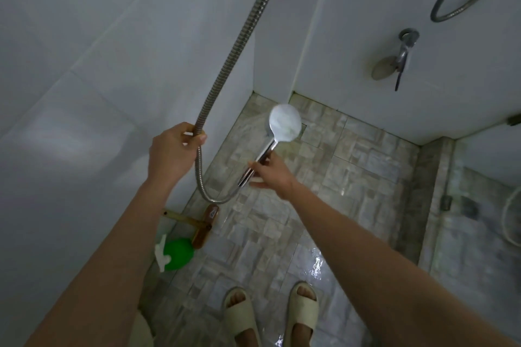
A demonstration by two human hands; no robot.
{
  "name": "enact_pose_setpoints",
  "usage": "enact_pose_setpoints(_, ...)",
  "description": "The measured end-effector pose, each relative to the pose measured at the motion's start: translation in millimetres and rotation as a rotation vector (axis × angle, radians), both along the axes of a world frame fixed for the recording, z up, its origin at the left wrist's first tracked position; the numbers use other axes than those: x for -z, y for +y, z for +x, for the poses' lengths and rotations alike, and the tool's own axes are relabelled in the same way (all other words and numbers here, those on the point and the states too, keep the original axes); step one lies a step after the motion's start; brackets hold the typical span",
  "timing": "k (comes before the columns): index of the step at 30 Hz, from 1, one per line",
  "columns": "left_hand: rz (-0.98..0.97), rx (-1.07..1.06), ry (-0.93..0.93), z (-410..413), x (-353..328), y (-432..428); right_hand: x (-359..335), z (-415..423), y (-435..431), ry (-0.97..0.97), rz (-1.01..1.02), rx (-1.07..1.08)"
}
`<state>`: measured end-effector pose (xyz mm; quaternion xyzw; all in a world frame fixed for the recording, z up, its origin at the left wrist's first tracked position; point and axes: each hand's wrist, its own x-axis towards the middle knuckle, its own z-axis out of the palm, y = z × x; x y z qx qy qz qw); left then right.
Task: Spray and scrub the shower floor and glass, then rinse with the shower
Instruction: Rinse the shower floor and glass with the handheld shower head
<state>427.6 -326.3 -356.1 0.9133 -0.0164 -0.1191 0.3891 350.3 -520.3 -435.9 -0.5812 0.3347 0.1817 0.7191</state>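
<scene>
The shower head is hovering over the far corner of the shower floor, and the right hand is grasping its chrome handle only lightly near the end. A pull from the stiff hose could be twisting it free or swinging the spray onto the person. The left hand is gripping that hose, whose loop is sagging just above the wooden brush and could be snagging it. The head is looking pale, round and glossy, facing down and away; whether water is running I cannot tell. The tiles are glistening wet around the slippers, so slipping is looking likely.
</scene>
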Motion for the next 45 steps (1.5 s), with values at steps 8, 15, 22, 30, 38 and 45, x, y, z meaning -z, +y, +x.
enact_pose_setpoints(8,-0.043,0.02,0.064,3,-3,5,29,-85,15,0.188,0.416,0.336)
enact_pose_setpoints(15,-0.075,0.077,0.119,-11,4,-14,38,-137,20,0.313,0.596,0.694)
enact_pose_setpoints(22,-0.123,0.091,0.158,-21,13,-32,48,-165,10,0.293,0.657,0.944)
enact_pose_setpoints(30,-0.174,0.072,0.197,-29,16,-48,54,-169,-12,0.202,0.701,1.106)
enact_pose_setpoints(38,-0.183,0.077,0.25,-40,24,-67,50,-193,-27,0.24,0.703,1.169)
enact_pose_setpoints(45,-0.199,0.14,0.31,-56,28,-92,40,-220,-47,0.256,0.672,1.315)
